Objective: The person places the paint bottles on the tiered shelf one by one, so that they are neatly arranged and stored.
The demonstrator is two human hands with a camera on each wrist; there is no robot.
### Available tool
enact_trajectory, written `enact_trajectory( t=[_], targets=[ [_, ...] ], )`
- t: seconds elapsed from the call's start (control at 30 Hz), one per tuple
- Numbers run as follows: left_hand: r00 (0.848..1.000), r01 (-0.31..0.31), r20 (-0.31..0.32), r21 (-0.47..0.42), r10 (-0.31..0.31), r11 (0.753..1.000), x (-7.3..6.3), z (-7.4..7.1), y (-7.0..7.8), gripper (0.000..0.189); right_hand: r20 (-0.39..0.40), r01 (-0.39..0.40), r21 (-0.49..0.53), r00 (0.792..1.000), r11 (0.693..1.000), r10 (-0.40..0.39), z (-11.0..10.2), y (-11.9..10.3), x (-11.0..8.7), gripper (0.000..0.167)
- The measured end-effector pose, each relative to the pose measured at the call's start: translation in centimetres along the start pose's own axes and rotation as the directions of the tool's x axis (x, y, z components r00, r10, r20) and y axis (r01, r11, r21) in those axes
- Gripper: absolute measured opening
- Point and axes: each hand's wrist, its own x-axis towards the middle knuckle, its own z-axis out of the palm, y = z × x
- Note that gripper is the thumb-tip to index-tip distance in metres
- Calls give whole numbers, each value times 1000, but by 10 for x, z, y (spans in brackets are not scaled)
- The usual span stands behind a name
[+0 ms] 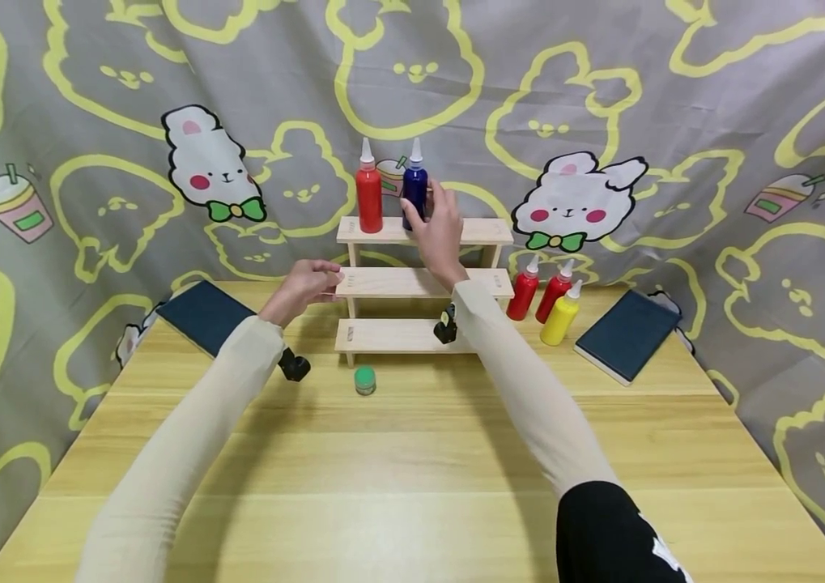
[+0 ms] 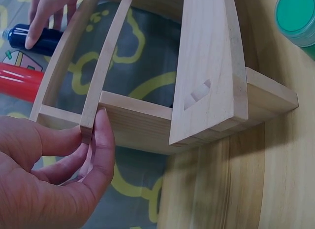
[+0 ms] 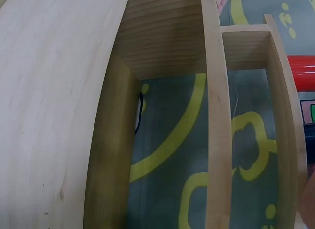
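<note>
A three-tier wooden shelf (image 1: 412,281) stands at the back of the table. On its top tier, my right hand (image 1: 441,229) grips a dark blue bottle (image 1: 415,185) with a white pointed cap, thumb on the left side. Just left of it stands a red bottle (image 1: 369,198) of the same shape. My left hand (image 1: 306,285) pinches the left end of the middle tier; in the left wrist view its thumb and fingers (image 2: 103,145) close on the board's corner. The right wrist view mostly shows the shelf boards (image 3: 219,115), with the right hand barely at the edge.
Two red bottles (image 1: 524,291) (image 1: 554,293) and a yellow bottle (image 1: 561,316) stand right of the shelf. A small green-lidded jar (image 1: 364,380) sits in front. Dark books lie at the left (image 1: 204,317) and right (image 1: 629,334). A patterned curtain (image 1: 295,73) hangs behind.
</note>
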Motion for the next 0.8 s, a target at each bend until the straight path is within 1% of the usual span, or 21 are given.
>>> enact_trajectory(
  t=[0.23,0.33,0.43,0.53,0.67,0.8],
  targets=[
    [1000,-2,-6,-3,2,1000,0,2,0,42,-14,29,-1,999,1000,-29,0,2,0,60],
    [1000,3,-10,-5,-3,1000,1,2,0,42,2,39,3,999,999,-39,-1,3,-1,61],
    [1000,7,-2,-6,-7,1000,1,3,0,42,26,9,19,1000,1000,-10,-6,1,-1,61],
    [1000,5,4,-4,-5,1000,2,4,1,43,68,-33,64,997,997,29,-12,-4,0,59],
    [1000,-2,0,6,2,1000,2,2,0,44,145,-79,127,988,989,61,-20,-10,3,60],
    [1000,-7,-5,0,7,1000,2,1,0,43,190,-117,177,978,977,83,-27,-10,1,63]
  ],
)
